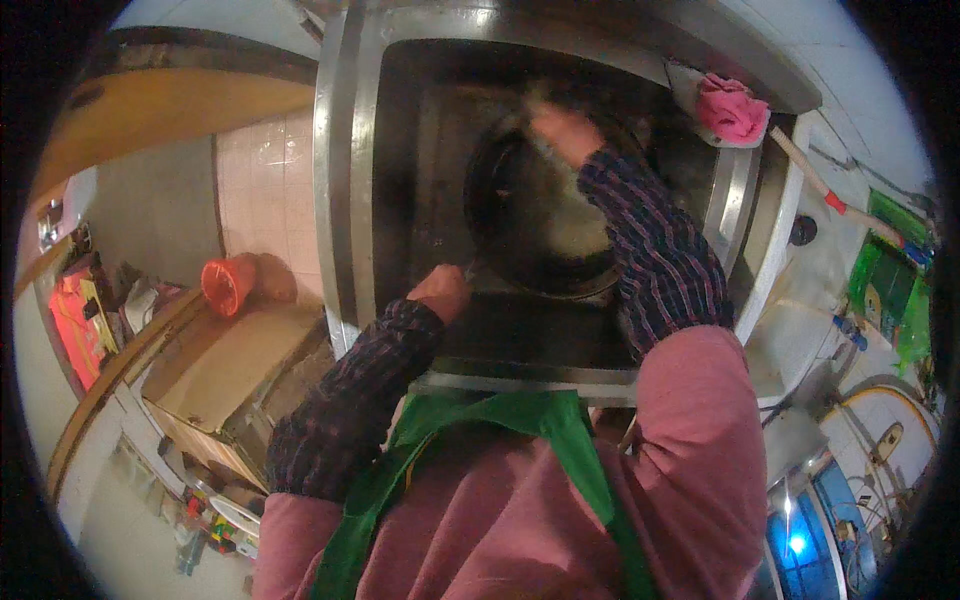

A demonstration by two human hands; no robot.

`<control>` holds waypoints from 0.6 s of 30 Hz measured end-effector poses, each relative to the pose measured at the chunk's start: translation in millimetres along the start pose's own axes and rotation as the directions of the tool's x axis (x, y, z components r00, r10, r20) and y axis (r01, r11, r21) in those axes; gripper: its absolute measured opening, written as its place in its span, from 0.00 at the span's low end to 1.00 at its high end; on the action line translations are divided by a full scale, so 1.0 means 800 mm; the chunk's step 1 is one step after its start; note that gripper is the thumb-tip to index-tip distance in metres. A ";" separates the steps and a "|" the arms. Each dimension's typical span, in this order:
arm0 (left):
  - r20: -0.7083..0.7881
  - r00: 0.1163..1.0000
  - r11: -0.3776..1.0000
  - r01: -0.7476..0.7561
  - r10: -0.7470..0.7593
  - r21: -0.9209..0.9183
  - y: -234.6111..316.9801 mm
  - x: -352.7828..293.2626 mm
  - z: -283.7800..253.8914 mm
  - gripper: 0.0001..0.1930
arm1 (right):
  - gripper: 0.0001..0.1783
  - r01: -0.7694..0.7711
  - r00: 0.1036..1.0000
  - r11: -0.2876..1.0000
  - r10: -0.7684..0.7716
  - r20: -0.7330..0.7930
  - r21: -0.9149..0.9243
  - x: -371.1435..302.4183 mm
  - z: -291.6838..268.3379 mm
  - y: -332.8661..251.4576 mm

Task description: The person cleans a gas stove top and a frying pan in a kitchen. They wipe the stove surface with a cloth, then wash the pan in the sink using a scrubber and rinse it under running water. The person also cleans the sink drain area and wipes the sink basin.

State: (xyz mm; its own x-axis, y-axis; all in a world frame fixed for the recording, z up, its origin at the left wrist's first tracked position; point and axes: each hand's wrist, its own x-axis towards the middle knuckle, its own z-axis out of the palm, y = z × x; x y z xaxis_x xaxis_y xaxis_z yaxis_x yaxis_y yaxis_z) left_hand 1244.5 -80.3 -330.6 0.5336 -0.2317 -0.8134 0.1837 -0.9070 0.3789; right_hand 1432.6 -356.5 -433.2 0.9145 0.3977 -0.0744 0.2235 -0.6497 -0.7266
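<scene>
A large dark round pan (482,215) sits in a metal-framed stove recess (350,200) ahead of me. Steam or haze blurs its inside, and a pale patch shows in its lower part. My left hand (440,290) is closed just outside the pan's near-left rim, with a thin pale bit by its fingertips; whatever it grips I cannot make out. Over the far side of the pan reaches my right hand (572,132), smeared by motion, so its fingers and anything in them do not show clearly. Dark striped sleeve covers wrap both forearms.
A pink cloth (732,108) lies at the recess's far-right corner, near a stick-like handle (805,165) with a red band. On the left, an orange-red plastic cup (228,286) stands by a cardboard box (225,370). Green bags (885,285) hang at right.
</scene>
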 end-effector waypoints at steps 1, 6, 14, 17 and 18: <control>-0.033 0.999 0.999 -0.033 0.033 -0.002 -0.001 -0.001 0.001 0.16 | 0.11 0.254 0.959 0.960 -0.235 0.160 -0.115 0.015 0.006 -0.007; -0.056 0.996 0.997 -0.074 0.073 -0.024 0.001 -0.010 -0.002 0.11 | 0.10 0.051 0.971 0.949 0.026 0.239 -0.313 0.009 -0.022 0.018; 0.011 0.994 0.994 0.108 -0.108 -0.029 0.013 -0.012 -0.009 0.11 | 0.11 -0.252 0.725 0.726 0.580 0.372 -0.640 -0.228 -0.013 0.046; 0.003 0.997 0.996 0.080 -0.080 -0.049 0.012 -0.016 -0.012 0.11 | 0.11 -0.210 0.763 0.763 0.519 0.386 -0.611 -0.226 -0.013 0.033; 0.018 0.996 0.996 0.086 -0.086 -0.036 0.013 -0.018 -0.013 0.11 | 0.11 -0.220 0.795 0.769 0.498 0.346 -0.600 -0.211 -0.019 0.028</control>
State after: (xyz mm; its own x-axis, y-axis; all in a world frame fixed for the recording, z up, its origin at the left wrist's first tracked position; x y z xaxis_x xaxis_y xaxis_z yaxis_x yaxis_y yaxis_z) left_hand 1247.5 -82.9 -310.6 0.5011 -0.1594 -0.8506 0.2587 -0.9103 0.3230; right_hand 1288.3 -448.4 -426.4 0.7220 0.2171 -0.6569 0.1732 -0.9760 -0.1322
